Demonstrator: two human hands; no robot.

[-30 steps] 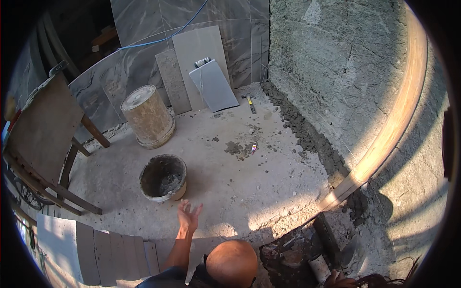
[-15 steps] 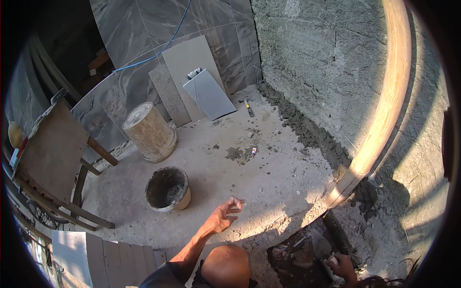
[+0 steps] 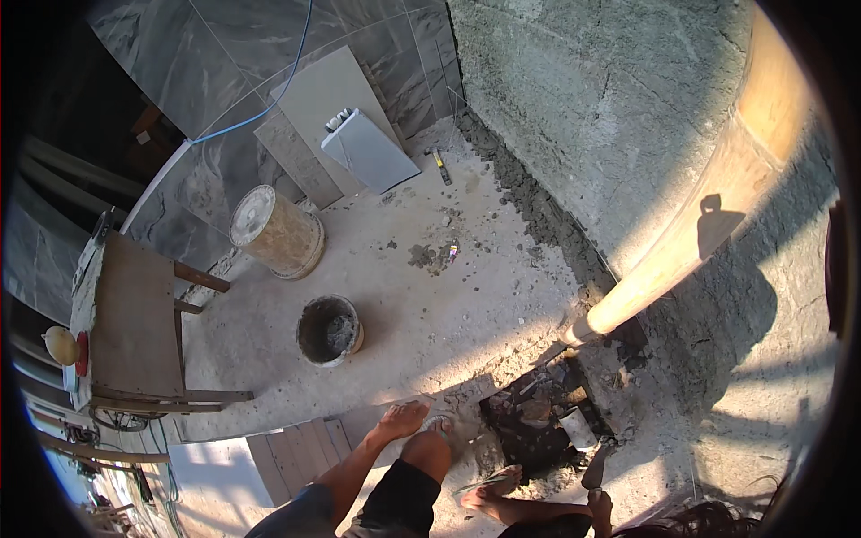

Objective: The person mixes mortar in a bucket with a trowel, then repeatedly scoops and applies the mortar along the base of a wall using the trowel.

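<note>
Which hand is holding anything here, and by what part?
Left hand, open on the floor, holds nothing. Right hand appears to grip a dark tool by its lower end; too small to be sure.

Warm low sunlight streaks the floor [image 3: 430, 314], long shadows on the wall [image 3: 628, 134], fisheye-bent edges.

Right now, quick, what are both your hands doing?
Left hand: open, empty, down by the floor tiles.
Right hand: cannot tell, blurry beside a dark tool.

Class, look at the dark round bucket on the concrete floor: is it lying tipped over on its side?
No, the bucket stands upright, its open mouth facing up.
</note>
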